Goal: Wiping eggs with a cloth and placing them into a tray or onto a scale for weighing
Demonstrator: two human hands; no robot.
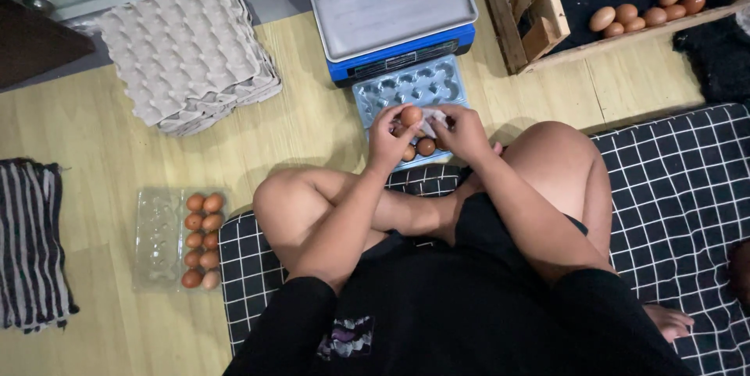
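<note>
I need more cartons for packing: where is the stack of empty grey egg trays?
The egg trays are stacked at the upper left of the head view, on the wooden floor, left of the scale.

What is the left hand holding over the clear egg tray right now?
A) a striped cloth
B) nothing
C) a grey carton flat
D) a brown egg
D: the left hand pinches a brown egg above the clear egg tray, while the right hand holds a whitish wipe against it.

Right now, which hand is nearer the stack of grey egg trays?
Left. The left hand, holding a brown egg, is on the side toward the stack of grey egg trays; the right hand is beyond it, farther away.
</note>
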